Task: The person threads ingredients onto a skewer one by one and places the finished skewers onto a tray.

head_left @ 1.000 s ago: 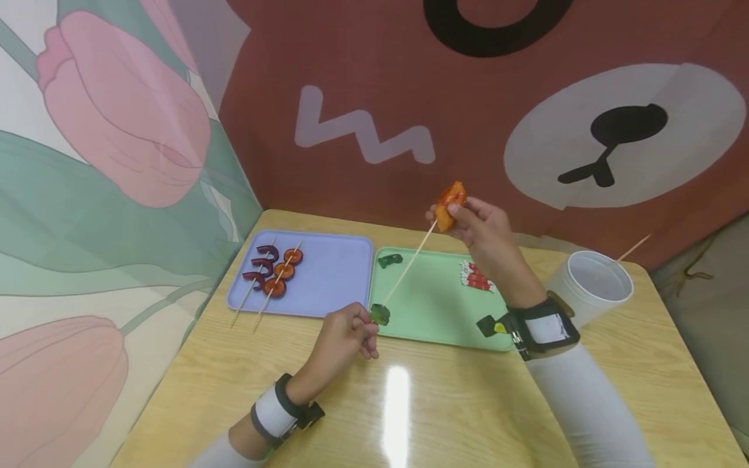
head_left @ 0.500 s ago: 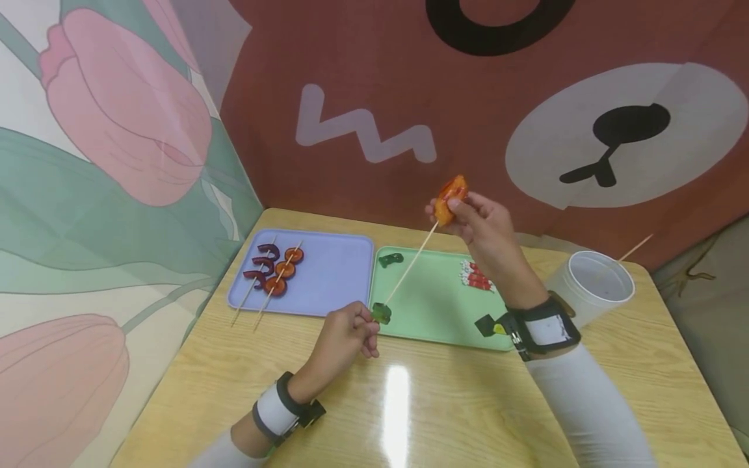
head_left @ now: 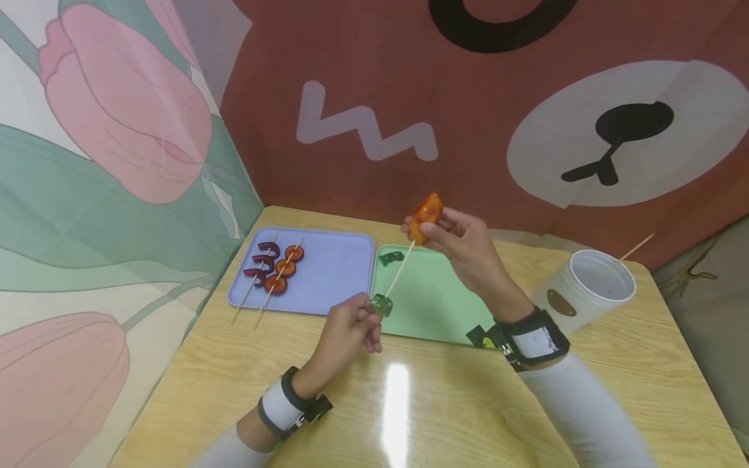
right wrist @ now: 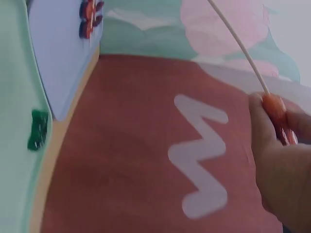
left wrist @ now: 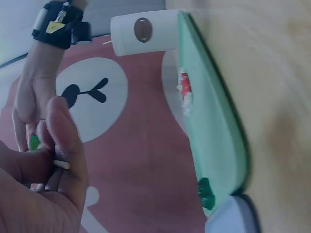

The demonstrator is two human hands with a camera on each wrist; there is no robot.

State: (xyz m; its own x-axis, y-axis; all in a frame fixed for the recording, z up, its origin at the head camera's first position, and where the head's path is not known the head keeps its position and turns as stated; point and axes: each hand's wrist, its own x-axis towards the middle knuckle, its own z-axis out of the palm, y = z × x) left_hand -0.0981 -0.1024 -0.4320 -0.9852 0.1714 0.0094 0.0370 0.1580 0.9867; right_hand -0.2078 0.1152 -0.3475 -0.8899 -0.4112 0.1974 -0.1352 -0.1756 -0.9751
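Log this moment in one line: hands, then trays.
left hand: grips skewer beside green piece; right hand: pinches orange piece at skewer's top; lilac tray: two loaded skewers; green tray: red-white pieces, dark green item

The skewer (head_left: 400, 270) looks wooden, the orange piece (head_left: 428, 213) glossy, the tabletop (head_left: 462, 396) shiny.

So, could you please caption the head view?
Left hand holds a skewer bearing a green piece; right hand pinches an orange piece at the tip.
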